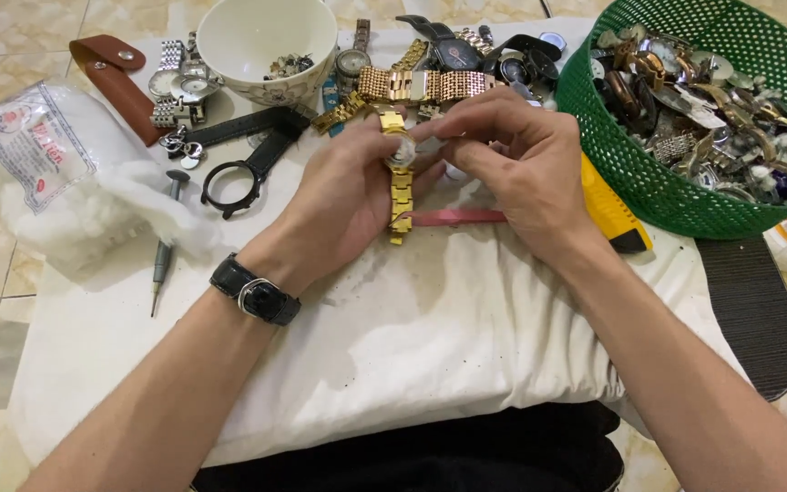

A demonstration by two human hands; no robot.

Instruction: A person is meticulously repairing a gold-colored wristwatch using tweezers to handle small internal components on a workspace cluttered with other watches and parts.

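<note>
Over white cloth [412,337]: left hand [339,200] clamps gold watch [400,173]; right hand [521,169] pinches its case beside red tool [462,217]. Risk: slip, scratched glass, small part lost in clutter.

A makeshift home watch-repair spot is suggested: a white cloth [430,337] is spread over a tiled floor [11,27], loose watches are heaped in a green basket [621,173], and a small screwdriver [164,246] is left beside a white bowl [261,41].

on the cloth [430,328], a bowl [266,41] sits at the far edge, a basket [630,173] of watch parts at the far right corner, a screwdriver [164,251] near the left edge, loose watches [425,87] between bowl and basket.
</note>
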